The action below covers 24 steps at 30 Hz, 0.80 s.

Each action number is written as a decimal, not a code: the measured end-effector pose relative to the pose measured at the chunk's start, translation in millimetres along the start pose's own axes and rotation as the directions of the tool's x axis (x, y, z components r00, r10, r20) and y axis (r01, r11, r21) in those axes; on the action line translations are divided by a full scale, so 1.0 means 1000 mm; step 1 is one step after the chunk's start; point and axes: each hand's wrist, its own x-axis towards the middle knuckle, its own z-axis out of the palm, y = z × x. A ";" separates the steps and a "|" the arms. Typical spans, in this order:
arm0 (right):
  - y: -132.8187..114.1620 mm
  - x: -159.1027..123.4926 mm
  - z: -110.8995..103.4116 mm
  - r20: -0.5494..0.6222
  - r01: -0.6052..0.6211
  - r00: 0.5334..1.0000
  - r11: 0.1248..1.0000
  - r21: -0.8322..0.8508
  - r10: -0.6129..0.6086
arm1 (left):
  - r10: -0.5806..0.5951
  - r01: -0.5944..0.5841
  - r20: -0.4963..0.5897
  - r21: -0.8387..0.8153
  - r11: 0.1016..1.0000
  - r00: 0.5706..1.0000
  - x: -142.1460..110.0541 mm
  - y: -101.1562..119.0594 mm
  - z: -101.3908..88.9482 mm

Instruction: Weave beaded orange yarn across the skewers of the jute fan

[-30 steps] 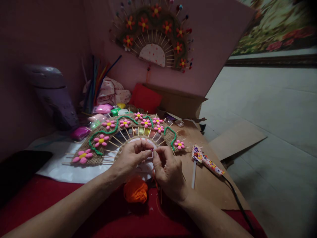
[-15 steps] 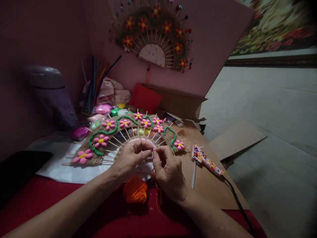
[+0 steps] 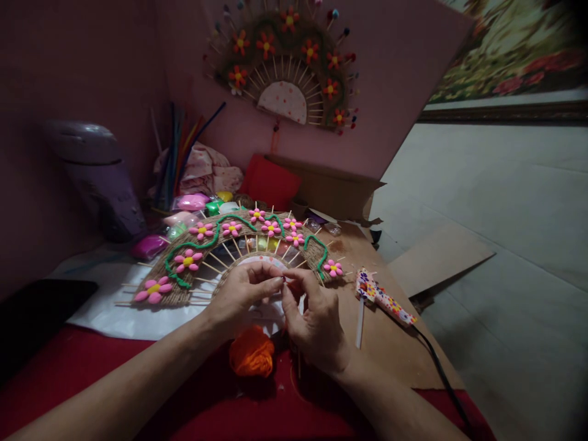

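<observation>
My left hand [image 3: 250,291] is closed, thumb and index finger pinching a small dark red bead [image 3: 283,278]. Fingertip to fingertip with it, my right hand [image 3: 315,318] is also closed in a pinch at the bead. Orange thread trails beneath the right hand; its end at the fingertips is too small to make out. Just below lies a ball of orange yarn [image 3: 252,352] on the red cloth. Behind both hands rests a half-round twine-wrapped stick fan [image 3: 215,245], with pink clay flowers and a wavy green strip; the hands hide part of its white centre.
A flower-patterned glue gun [image 3: 383,297] lies on brown cardboard [image 3: 390,349] at right, its black cord running toward the front. Packets of coloured clay [image 3: 193,202], pipe cleaners [image 3: 181,159] and a purple bottle-like container [image 3: 98,177] stand behind. A similar fan [image 3: 285,73] hangs above.
The right fingers have shifted slightly around the bead, the index finger now reaching over it. Less of the orange thread shows under the right hand. The left hand stays almost still.
</observation>
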 end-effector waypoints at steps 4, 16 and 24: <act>0.003 -0.001 0.000 0.004 0.033 0.999 0.999 -0.028 -0.033 | -0.003 0.003 0.012 0.004 1.000 1.000 0.000 -0.001 -0.001; 0.004 -0.001 0.002 -0.003 0.004 1.000 0.996 -0.085 -0.005 | 0.148 -0.131 -0.087 0.176 0.976 0.985 -0.002 0.006 0.003; 0.004 -0.002 0.003 -0.003 -0.026 1.000 0.998 -0.057 0.025 | 0.222 -0.184 -0.098 0.305 0.934 0.970 -0.003 -0.001 0.004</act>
